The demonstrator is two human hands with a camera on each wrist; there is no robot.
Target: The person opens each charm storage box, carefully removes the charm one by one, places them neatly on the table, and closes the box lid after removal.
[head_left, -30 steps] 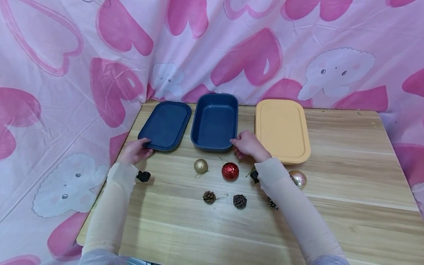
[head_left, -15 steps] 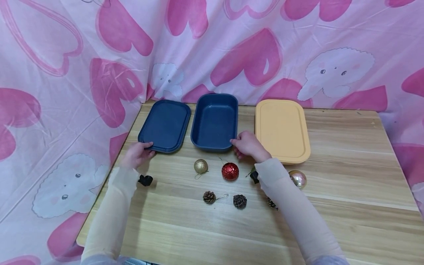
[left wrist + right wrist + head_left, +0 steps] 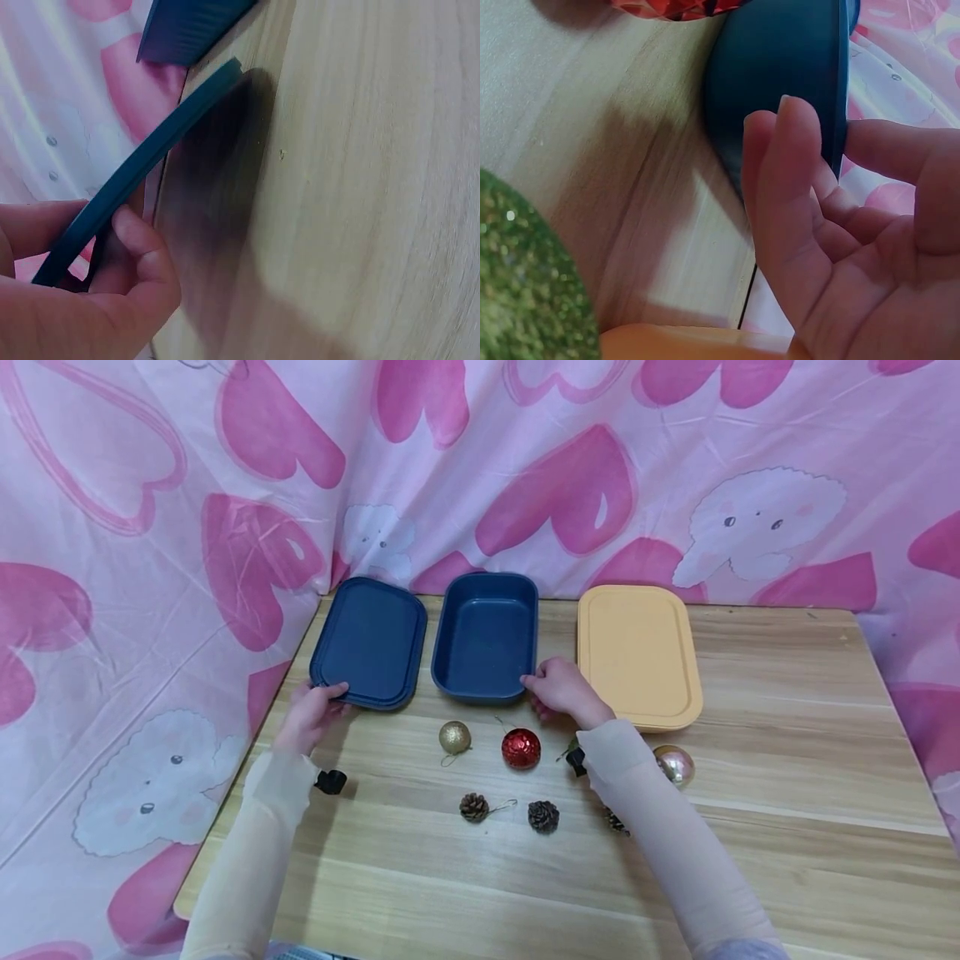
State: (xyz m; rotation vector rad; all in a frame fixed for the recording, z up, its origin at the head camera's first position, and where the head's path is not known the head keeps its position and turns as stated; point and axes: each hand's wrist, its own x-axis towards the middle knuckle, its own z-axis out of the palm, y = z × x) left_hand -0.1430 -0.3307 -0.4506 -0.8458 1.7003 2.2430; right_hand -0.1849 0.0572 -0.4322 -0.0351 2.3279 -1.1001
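My left hand [image 3: 311,714] pinches the near left corner of a dark blue rectangular lid [image 3: 369,643], thumb on top and fingers beneath. In the left wrist view, the lid [image 3: 142,161] slants above the wood, casting a shadow. To its right, an open dark blue box [image 3: 486,697] sits with nothing inside. The right hand [image 3: 564,689] holds this box at its near right corner. From the right wrist view, the thumb is at the rim and the other fingers curl against the outer wall of the box [image 3: 780,60].
A yellow lidded box [image 3: 637,652] stands to the right. Before the boxes lie a gold ball [image 3: 454,737], a red bauble [image 3: 521,748] and a pinkish bauble [image 3: 675,765], plus several pine cones [image 3: 543,817]. A green glitter ball [image 3: 525,277] lies under the right forearm. Pink curtain [image 3: 555,485] hangs behind.
The lid's near edge has come up and shifted slightly left and toward me with the left hand. The right hand and the blue box stay in place.
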